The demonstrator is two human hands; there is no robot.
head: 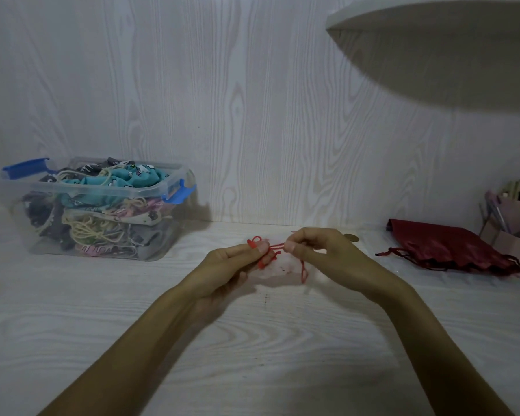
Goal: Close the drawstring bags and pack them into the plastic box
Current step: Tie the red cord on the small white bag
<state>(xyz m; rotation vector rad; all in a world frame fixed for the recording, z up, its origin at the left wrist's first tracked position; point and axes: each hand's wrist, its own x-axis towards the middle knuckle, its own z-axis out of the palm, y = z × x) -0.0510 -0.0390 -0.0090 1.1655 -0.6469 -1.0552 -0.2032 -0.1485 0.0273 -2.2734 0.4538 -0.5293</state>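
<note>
A small sheer white bag [282, 267] with a red drawstring [275, 246] hangs between my hands just above the table's middle. My left hand [225, 265] pinches the gathered mouth and a red loop of the cord. My right hand [315, 247] pinches the cord's other strands, pulled taut to the right. A clear plastic box [102, 211] with blue latches stands at the back left, filled with several patterned drawstring bags. A dark red satin drawstring bag [445, 249] lies flat at the right, its cords loose.
A pale wood-grain table [252, 355] meets a matching wall behind. A cardboard holder [511, 217] with pens and sticks stands at the far right edge. A white lamp shade [433, 52] hangs at the upper right. The box's lid [0, 183] lies behind its left side.
</note>
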